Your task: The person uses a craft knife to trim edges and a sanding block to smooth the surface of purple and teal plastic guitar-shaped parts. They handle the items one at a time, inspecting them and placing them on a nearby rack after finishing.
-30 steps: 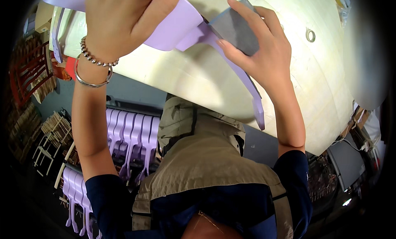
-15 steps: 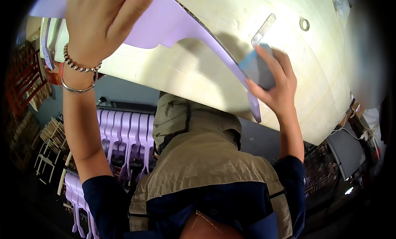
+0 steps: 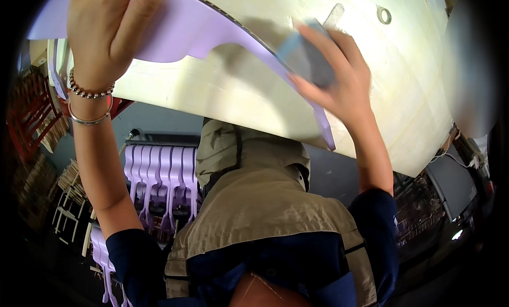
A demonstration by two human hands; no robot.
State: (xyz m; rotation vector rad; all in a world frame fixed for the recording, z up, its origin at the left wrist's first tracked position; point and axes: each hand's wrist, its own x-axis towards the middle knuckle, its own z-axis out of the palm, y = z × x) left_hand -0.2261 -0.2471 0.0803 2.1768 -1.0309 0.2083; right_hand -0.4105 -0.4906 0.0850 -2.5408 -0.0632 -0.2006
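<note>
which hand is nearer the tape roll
Right. The right hand, gripping a gray block, is below-left of the tape roll, not touching; the left hand is much farther left, at the curved purple piece.

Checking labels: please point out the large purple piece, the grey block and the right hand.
Large purple piece (image 3: pixel 204 31), head view: its broad panel.
Grey block (image 3: pixel 313 66), head view: its flat face, blurred.
Right hand (image 3: pixel 347 81), head view: its back.
</note>
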